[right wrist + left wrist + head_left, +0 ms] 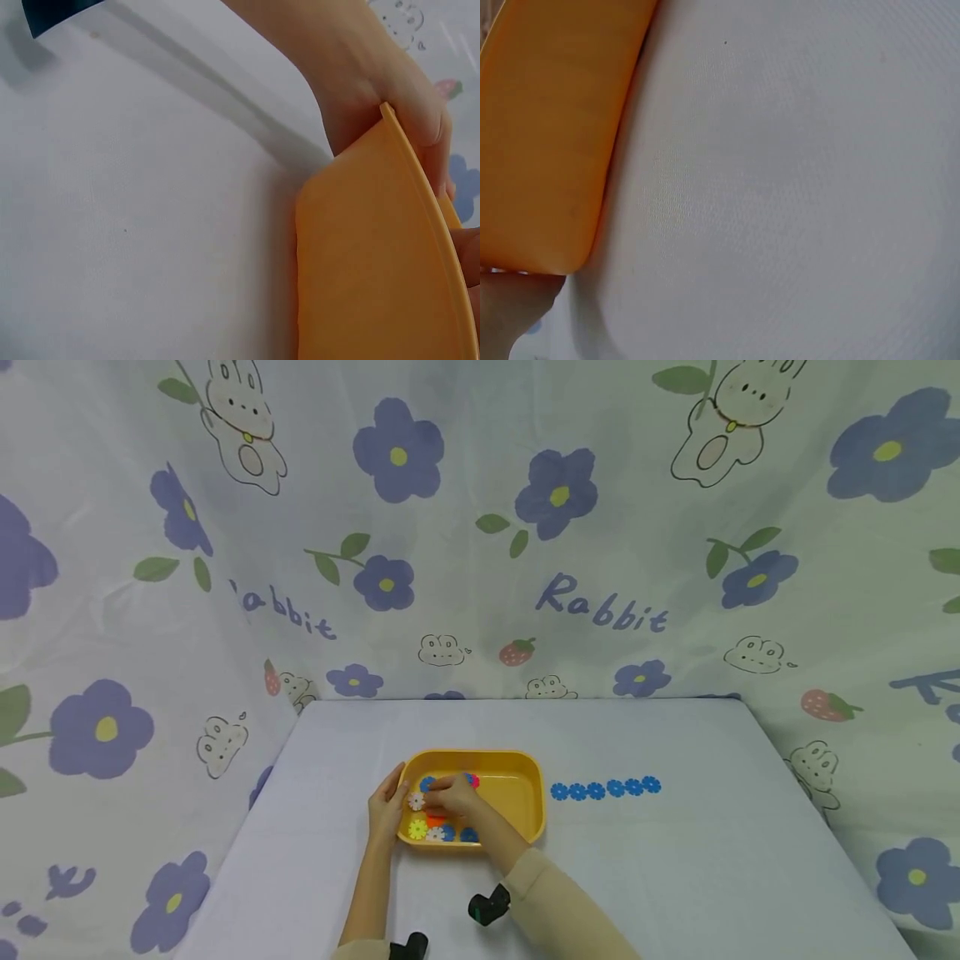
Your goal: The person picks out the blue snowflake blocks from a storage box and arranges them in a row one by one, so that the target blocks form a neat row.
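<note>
A yellow tray [517, 802] stands on the white table with small flower-shaped pieces in its left half. My left hand [386, 806] holds the tray's left side, partly over the rim; in the right wrist view this hand [405, 105] wraps the corner. My right hand [459, 800] reaches into the tray, fingertips down among the pieces. Beside those fingertips lies a white flower piece [416, 802]; whether they pinch a piece is hidden. A yellow flower piece [417, 829] sits nearer the front, with orange, white and blue ones around it.
Right of the tray, several blue flower pieces [615, 788] lie in a row on the white tablecloth [712, 877]. A patterned curtain [465, 543] hangs behind and at the sides. Black wrist devices [489, 906] sit by both forearms.
</note>
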Motion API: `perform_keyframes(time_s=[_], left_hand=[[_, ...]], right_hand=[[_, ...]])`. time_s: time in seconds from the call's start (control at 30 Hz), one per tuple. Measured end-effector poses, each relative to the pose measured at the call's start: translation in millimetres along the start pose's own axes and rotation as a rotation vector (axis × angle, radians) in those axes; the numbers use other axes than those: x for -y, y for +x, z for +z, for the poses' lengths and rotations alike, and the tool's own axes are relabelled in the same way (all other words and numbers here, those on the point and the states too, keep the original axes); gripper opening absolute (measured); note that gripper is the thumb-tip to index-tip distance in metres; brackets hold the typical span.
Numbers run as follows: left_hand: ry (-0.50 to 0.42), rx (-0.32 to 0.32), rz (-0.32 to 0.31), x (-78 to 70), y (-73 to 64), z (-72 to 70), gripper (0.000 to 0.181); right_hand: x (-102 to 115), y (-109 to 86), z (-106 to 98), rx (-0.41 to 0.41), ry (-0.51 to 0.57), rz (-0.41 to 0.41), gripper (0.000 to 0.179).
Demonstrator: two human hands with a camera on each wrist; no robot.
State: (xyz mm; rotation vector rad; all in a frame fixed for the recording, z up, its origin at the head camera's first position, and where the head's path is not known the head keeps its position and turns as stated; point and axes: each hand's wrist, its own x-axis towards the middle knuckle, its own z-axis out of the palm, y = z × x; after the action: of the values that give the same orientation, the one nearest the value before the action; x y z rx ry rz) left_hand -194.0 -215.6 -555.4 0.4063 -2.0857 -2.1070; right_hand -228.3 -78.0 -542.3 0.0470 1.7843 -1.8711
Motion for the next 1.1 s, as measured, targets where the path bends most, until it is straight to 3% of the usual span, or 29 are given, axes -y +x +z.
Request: perform_keyframes(time_s=[0.33, 0.57, 0.73, 0.8, 0.93, 1.1], left_hand=[[-0.028, -0.001, -0.017, -0.2, -1.4, -1.8, 0.044], [-0.017, 0.005, -0.008, -2.5, -2.1, -3.2, 0.044], [0.018, 0.000, 0.014, -1.7, -2.1, -4.3, 0.043], [0.015, -0.006, 0.014, -1.7, -2.7, -3.9, 0.043], [-0.003, -0.003, 0.012, -1.6, -2.7, -2.1, 0.043], [0.002, 0.008, 0.027, -1.4, -1.9, -0.3, 0.043]], right_hand=[[-1.5, 6.3, 18.5, 0.047, 0.145, 0.025, 0.036], [-8.6, 8.9, 23.6, 0.026, -0.118, -0.108, 0.022], [-8.0, 5.6, 24.2, 0.031, -0.200, -0.098, 0.024], [-7.9, 5.2, 22.7, 0.050, -0.174, -0.091, 0.025], [-8.3, 5.6, 15.3, 0.057, 0.012, -0.043, 0.026], [-3.6, 4.9, -1.1, -0.036, 0.216, -0.015, 0.027]])
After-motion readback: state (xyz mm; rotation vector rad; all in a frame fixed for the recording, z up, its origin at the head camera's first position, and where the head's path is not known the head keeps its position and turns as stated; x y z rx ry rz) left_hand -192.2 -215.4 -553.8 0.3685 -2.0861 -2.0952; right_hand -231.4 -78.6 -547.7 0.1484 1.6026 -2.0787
